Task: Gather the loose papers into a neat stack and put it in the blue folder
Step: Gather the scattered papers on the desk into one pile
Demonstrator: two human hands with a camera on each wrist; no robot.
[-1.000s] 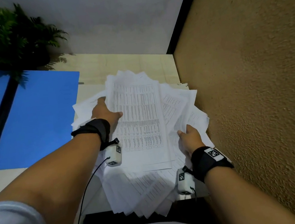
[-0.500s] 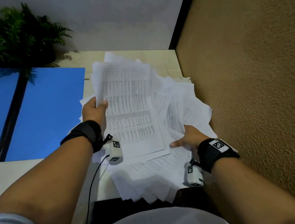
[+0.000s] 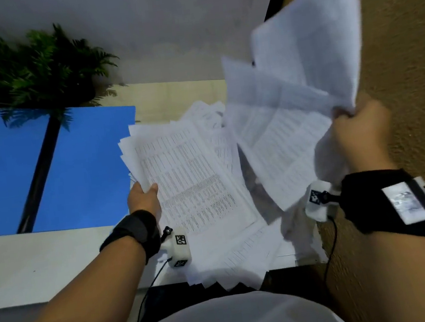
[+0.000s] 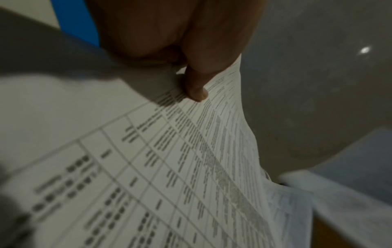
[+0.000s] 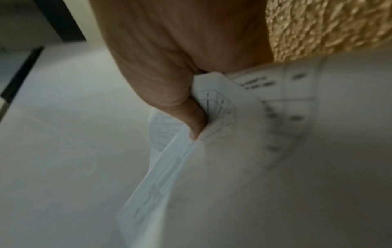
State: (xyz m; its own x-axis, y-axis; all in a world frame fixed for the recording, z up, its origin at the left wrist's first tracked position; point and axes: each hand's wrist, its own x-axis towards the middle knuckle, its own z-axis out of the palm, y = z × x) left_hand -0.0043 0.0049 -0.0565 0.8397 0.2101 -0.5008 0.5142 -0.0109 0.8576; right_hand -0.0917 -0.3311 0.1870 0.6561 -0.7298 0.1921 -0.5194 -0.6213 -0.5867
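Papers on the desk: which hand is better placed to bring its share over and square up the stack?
Probably the right hand. It holds a loose bunch of sheets lifted clear above the desk. The left hand pins the main pile beside the blue folder, so it serves better as the anchor.

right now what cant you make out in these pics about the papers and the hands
- Head view: the left hand has its fingers under the paper pile; only the thumb shows.
- Head view: the raised sheets in the right hand are motion-blurred, so their count is unclear.
- Both wrist views: the printed tables are too blurred to read.
- Head view: the blue folder is cut off at the left edge.
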